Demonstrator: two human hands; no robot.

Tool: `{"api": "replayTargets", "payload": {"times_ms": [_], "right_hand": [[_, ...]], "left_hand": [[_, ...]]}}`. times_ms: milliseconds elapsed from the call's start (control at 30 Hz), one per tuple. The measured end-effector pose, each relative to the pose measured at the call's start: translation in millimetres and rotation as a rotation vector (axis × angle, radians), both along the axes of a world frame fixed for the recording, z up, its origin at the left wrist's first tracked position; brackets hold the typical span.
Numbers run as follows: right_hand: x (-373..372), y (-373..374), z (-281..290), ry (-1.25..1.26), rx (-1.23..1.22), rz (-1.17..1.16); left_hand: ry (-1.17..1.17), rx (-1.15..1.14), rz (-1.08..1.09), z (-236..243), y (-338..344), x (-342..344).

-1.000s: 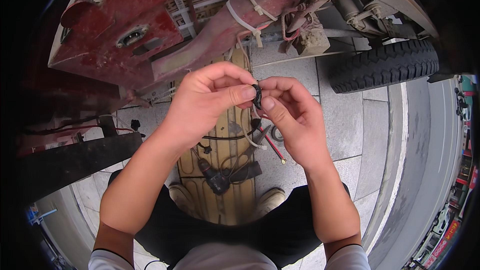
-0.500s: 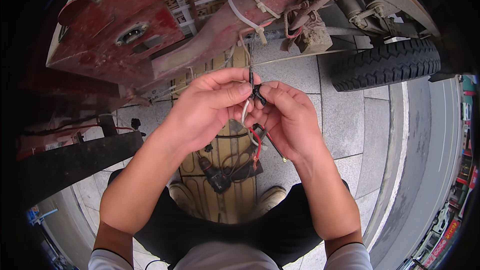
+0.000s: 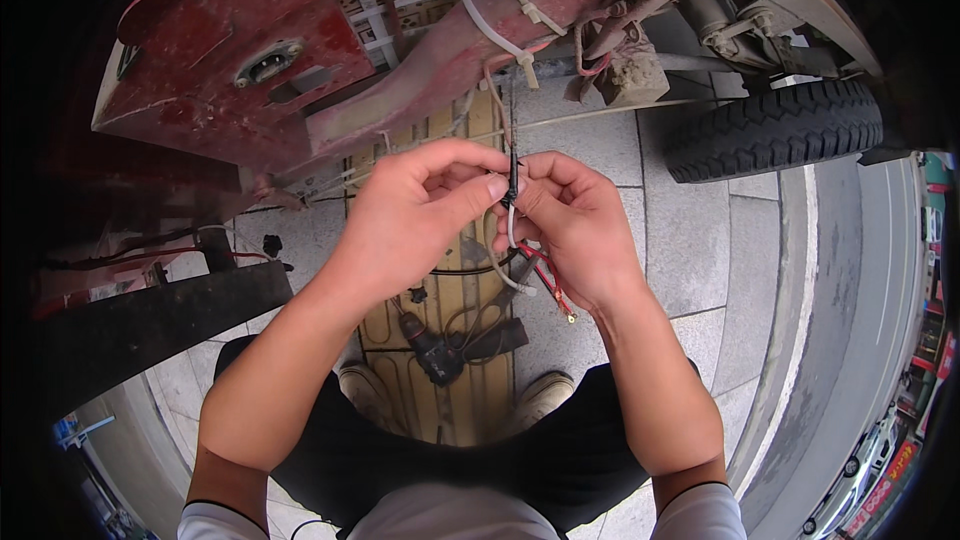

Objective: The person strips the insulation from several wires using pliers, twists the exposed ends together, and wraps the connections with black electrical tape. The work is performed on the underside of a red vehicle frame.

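Below the red vehicle frame [image 3: 400,110], a wire bundle hangs down, wrapped in black tape [image 3: 514,172]. My left hand [image 3: 415,205] is closed, pinching the taped part between thumb and fingers. From the other side my right hand [image 3: 580,220] also closes on it, its thumb and fingertips meeting the left ones. A white wire [image 3: 512,228] comes out beneath the fingertips. Under my right hand dangle red wires [image 3: 548,275], one with a metal terminal, and a pale grey wire [image 3: 497,265]. My fingers partly hide the tape.
A black power drill [image 3: 437,358] lies on the yellow ribbed paving [image 3: 385,325] between my shoes. To the right is a black tyre [image 3: 775,132]. Cable ties [image 3: 487,28] circle the frame overhead. A dark flat bar [image 3: 160,320] juts in at the left.
My fingertips have shifted around the tape, and the loose black piece between them now lies against the bundle. The red wires beneath have swung right, beside the terminal.
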State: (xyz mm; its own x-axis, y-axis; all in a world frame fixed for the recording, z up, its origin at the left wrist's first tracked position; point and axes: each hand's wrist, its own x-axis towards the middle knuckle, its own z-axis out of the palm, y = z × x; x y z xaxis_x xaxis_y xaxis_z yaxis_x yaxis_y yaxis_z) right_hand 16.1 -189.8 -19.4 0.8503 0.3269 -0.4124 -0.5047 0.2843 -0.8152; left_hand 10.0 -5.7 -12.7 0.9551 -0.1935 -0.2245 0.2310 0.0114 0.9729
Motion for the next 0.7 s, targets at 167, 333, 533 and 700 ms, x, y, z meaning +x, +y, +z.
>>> {"api": "replayTargets", "payload": {"times_ms": [167,333,533,700], "right_hand": [[-8,-3,12,-0.239,-0.199,0.083],[-11,-3,7,-0.522,-0.557,0.102],[-11,9,-3,-0.775,-0.793,0.041],[-21,-2,11,-0.483,-0.532,0.115]], "left_hand": [[0.061,-0.028,0.021,12,6,0],[-0.193,0.355,-0.021,21,1,-6],[-0.027,0.19,0.023,26,-4,-9],[0.132,-0.121,0.005,23,3,-5]]}}
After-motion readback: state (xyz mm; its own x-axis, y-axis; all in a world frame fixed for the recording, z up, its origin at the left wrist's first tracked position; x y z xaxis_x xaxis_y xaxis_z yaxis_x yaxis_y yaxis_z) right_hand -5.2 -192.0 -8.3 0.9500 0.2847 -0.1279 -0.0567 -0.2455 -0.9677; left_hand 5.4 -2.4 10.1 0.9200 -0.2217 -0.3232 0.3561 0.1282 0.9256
